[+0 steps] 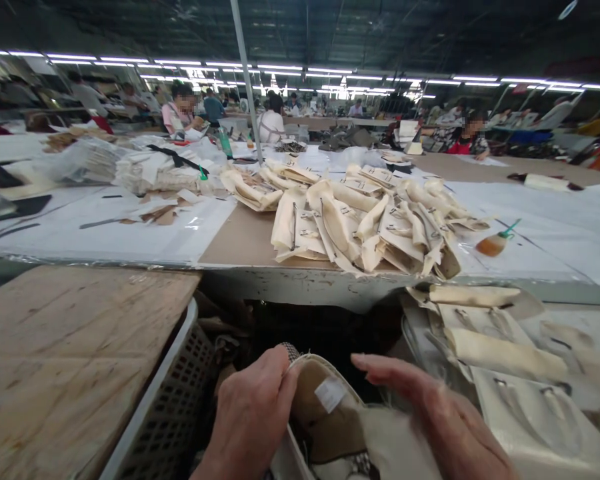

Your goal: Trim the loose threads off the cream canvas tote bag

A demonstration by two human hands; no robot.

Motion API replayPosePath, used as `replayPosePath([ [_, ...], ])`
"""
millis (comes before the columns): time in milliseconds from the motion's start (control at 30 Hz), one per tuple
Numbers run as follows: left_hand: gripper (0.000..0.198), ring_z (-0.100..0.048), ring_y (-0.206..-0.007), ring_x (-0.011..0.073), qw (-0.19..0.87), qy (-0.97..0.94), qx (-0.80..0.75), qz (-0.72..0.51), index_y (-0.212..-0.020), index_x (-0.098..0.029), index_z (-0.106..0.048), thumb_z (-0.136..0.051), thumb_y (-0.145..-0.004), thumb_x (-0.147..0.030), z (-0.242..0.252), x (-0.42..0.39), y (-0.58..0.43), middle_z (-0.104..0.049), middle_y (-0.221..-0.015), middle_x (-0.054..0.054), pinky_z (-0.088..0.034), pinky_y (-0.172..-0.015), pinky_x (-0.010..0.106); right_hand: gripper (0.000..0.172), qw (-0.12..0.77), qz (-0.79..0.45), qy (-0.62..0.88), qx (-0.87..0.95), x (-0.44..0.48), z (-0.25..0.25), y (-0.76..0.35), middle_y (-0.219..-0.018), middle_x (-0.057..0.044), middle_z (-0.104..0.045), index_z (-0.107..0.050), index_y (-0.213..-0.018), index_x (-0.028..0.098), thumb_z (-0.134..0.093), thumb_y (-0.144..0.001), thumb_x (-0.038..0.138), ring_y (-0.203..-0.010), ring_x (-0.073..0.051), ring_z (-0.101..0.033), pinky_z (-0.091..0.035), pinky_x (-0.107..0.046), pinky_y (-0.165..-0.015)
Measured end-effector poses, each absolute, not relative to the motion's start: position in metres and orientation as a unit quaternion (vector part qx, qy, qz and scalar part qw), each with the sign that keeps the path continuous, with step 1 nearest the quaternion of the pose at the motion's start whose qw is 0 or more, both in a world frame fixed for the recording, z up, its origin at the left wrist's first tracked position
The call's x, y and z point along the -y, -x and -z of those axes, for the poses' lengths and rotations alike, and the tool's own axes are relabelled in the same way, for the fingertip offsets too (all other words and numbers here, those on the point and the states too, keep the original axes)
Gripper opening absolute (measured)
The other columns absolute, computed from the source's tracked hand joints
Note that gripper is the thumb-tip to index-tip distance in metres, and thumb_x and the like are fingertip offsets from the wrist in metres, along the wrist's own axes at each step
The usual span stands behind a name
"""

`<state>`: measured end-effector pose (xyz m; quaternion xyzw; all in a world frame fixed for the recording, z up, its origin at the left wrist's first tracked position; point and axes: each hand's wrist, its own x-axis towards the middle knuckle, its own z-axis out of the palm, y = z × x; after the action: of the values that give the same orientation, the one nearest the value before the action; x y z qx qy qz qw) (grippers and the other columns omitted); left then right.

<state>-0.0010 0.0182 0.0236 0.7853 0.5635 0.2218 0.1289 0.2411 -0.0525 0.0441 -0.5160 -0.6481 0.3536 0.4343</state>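
Low in front of me is a cream bag point(393, 433) with its mouth facing up, showing a tan lining and a small white label point(330, 395) inside. My left hand point(253, 410) is closed on the bag's rim at the left, thumb along the edge. On the other side, my right hand point(440, 417) is open, its fingers stretched out beside the bag and slightly blurred; whether its palm touches the bag I cannot tell. Something patterned shows at the bottom of the bag's inside.
A heap of cream bag pieces point(350, 223) lies on the long table point(230, 243). More cream pieces point(505, 357) are stacked at right. A brown board point(70, 360) and plastic basket point(167, 393) stand at left. A glue bottle point(493, 245) lies on the table; people work farther back.
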Motion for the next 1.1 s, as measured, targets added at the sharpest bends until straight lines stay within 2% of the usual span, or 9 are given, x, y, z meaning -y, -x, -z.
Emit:
replayPosePath([
  [67, 0.029, -0.053, -0.053, 0.0131, 0.143, -0.788, -0.566, -0.193, -0.067, -0.022, -0.043, -0.041, -0.095, -0.029, -0.022, -0.017, 0.005, -0.055, -0.060, -0.004, -0.031, -0.055, 0.025, 0.049, 0.357, -0.330, 0.479, 0.731, 0.049, -0.054, -0.234, -0.110, -0.006, -0.075, -0.069, -0.111, 0.031, -0.021, -0.105, 0.042, -0.101, -0.023, -0.071, -0.061, -0.037, -0.086],
  [200, 0.018, -0.057, -0.060, 0.0147, 0.228, -0.778, -0.565, -0.151, -0.076, -0.024, -0.045, -0.043, -0.094, -0.028, -0.027, -0.026, 0.016, -0.056, -0.064, -0.006, -0.034, -0.059, 0.024, 0.023, 0.183, -0.103, 0.398, 0.893, 0.043, -0.048, -0.213, -0.062, 0.003, -0.072, -0.064, -0.070, 0.024, -0.062, -0.093, 0.028, -0.059, -0.017, -0.071, -0.059, -0.033, -0.074],
  [300, 0.007, -0.059, -0.065, 0.0154, 0.284, -0.783, -0.538, -0.129, -0.084, -0.025, -0.047, -0.047, -0.091, -0.027, -0.036, -0.033, 0.023, -0.060, -0.072, -0.005, -0.035, -0.061, 0.023, 0.018, 0.167, 0.041, 0.444, 0.879, 0.046, -0.027, -0.198, -0.054, 0.002, -0.066, -0.059, -0.070, 0.022, -0.071, -0.082, 0.028, -0.047, -0.018, -0.065, -0.057, -0.038, -0.070],
  [333, 0.003, -0.060, -0.067, 0.0157, 0.297, -0.786, -0.528, -0.121, -0.087, -0.025, -0.048, -0.050, -0.088, -0.025, -0.039, -0.035, 0.024, -0.062, -0.075, -0.005, -0.036, -0.062, 0.023, 0.016, 0.178, 0.064, 0.472, 0.861, 0.048, -0.018, -0.193, -0.053, 0.002, -0.064, -0.059, -0.074, 0.022, -0.071, -0.081, 0.030, -0.046, -0.019, -0.063, -0.056, -0.038, -0.063],
  [467, 0.023, -0.061, -0.072, 0.0160, 0.318, -0.788, -0.520, -0.083, -0.097, -0.026, -0.049, -0.058, -0.077, -0.016, -0.044, -0.039, 0.031, -0.062, -0.077, -0.006, -0.036, -0.064, 0.022, 0.009, 0.242, 0.059, 0.596, 0.763, 0.050, 0.014, -0.175, -0.066, -0.002, -0.063, -0.050, -0.084, 0.025, -0.058, -0.082, 0.023, -0.053, -0.023, -0.062, -0.049, -0.034, -0.045],
  [600, 0.024, -0.060, -0.076, 0.0171, 0.302, -0.790, -0.530, -0.054, -0.095, -0.025, -0.050, -0.057, -0.075, -0.013, -0.042, -0.041, 0.038, -0.061, -0.081, -0.005, -0.040, -0.068, 0.025, 0.025, 0.311, -0.045, 0.647, 0.695, 0.050, 0.035, -0.166, -0.095, -0.008, -0.067, -0.048, -0.107, 0.023, -0.046, -0.083, 0.018, -0.081, -0.025, -0.070, -0.059, -0.033, -0.059],
  [667, 0.025, -0.060, -0.083, 0.0195, 0.273, -0.807, -0.519, -0.064, -0.093, -0.024, -0.053, -0.059, -0.073, -0.011, -0.040, -0.042, 0.040, -0.062, -0.089, -0.002, -0.044, -0.074, 0.028, 0.036, 0.320, -0.092, 0.625, 0.706, 0.051, 0.041, -0.165, -0.101, -0.007, -0.070, -0.043, -0.120, 0.023, -0.046, -0.085, 0.018, -0.083, -0.022, -0.072, -0.061, -0.030, -0.064],
  [833, 0.029, -0.057, -0.110, 0.0199, 0.231, -0.866, -0.412, -0.162, -0.094, -0.023, -0.054, -0.058, -0.075, -0.001, -0.039, -0.045, 0.035, -0.060, -0.118, 0.003, -0.047, -0.093, 0.031, 0.037, 0.334, -0.096, 0.624, 0.700, 0.054, 0.046, -0.166, -0.100, -0.006, -0.073, -0.043, -0.125, 0.024, -0.044, -0.089, 0.018, -0.083, -0.020, -0.075, -0.061, -0.029, -0.068],
  [1100, 0.019, -0.062, -0.096, 0.0224, 0.121, -0.929, -0.310, -0.164, -0.090, -0.019, -0.055, -0.058, -0.084, -0.001, -0.035, -0.048, 0.013, -0.063, -0.107, 0.004, -0.056, -0.082, 0.036, 0.038, 0.333, -0.087, 0.607, 0.717, 0.053, 0.045, -0.169, -0.096, -0.006, -0.074, -0.043, -0.126, 0.022, -0.044, -0.088, 0.017, -0.078, -0.020, -0.075, -0.061, -0.028, -0.064],
])
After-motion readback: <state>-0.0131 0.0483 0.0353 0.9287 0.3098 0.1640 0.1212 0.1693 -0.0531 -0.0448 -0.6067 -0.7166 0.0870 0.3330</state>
